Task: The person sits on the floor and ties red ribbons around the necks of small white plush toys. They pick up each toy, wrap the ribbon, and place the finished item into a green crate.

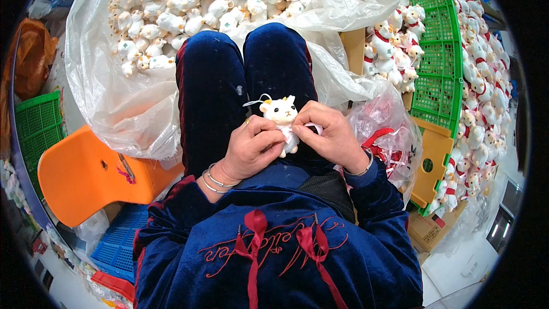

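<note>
A small white plush goat toy [279, 111] with yellow horns, dark eyes and a white hanging loop is held upright above my lap, its head tilted a little. My left hand [251, 146] is closed on one side of its body, fingers bent and thumb pressed in. On the other side my right hand [329, 134] pinches at the toy just below its head. A thin white strip [314, 128] shows by the right fingers; I cannot tell whether it is a ribbon or a label. The fingertips partly hide the toy's body.
Beyond my knees, a large clear plastic bag [91, 74] holds many similar white toys [189, 3]. To the right are toys with red scarves [382, 46], a green crate [437, 57] and a bag of red pieces [394, 151]. An orange chair [86, 171] stands at left.
</note>
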Demonstrator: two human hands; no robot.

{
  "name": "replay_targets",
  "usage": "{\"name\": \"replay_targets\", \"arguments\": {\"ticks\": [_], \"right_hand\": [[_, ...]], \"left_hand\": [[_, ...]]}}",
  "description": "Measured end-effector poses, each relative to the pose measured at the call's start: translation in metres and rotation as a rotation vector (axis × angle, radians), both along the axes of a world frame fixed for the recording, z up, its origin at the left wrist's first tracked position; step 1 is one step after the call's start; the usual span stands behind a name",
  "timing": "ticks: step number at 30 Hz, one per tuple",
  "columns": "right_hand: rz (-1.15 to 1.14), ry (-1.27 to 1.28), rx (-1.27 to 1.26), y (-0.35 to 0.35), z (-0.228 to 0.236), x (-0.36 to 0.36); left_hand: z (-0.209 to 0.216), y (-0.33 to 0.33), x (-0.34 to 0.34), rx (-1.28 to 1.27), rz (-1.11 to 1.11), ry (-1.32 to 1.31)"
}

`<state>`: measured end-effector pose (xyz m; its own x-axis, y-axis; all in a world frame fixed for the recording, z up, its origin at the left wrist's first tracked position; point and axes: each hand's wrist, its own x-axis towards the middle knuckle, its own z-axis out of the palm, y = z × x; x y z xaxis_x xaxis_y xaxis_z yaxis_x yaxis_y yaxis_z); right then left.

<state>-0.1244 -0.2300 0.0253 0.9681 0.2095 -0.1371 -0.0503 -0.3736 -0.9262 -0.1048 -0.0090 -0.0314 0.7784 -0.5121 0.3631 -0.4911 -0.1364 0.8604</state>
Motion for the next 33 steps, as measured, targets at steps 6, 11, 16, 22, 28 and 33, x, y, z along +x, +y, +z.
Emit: {"name": "replay_targets", "arguments": {"ticks": [6,11,16,22,28,33], "right_hand": [[-0.051,0.067,0.023,0.005,0.002,-0.003],[-0.087,0.113,0.073,0.003,-0.007,-0.008],[-0.158,0.185,0.136,0.005,-0.010,-0.010],[-0.183,0.118,0.114,0.006,-0.011,-0.010],[-0.188,0.051,0.115,0.009,-0.008,-0.010],[-0.225,0.010,0.051,0.011,-0.012,-0.011]], "left_hand": [[0.002,-0.001,0.000,-0.011,0.011,0.053],[0.002,-0.001,0.000,-0.006,0.016,0.062],[0.002,-0.002,-0.001,0.004,0.030,0.067],[0.003,-0.001,-0.001,-0.016,0.050,0.104],[0.002,0.000,0.001,-0.026,0.045,0.193],[0.012,-0.002,0.004,-0.011,0.034,0.219]]}}
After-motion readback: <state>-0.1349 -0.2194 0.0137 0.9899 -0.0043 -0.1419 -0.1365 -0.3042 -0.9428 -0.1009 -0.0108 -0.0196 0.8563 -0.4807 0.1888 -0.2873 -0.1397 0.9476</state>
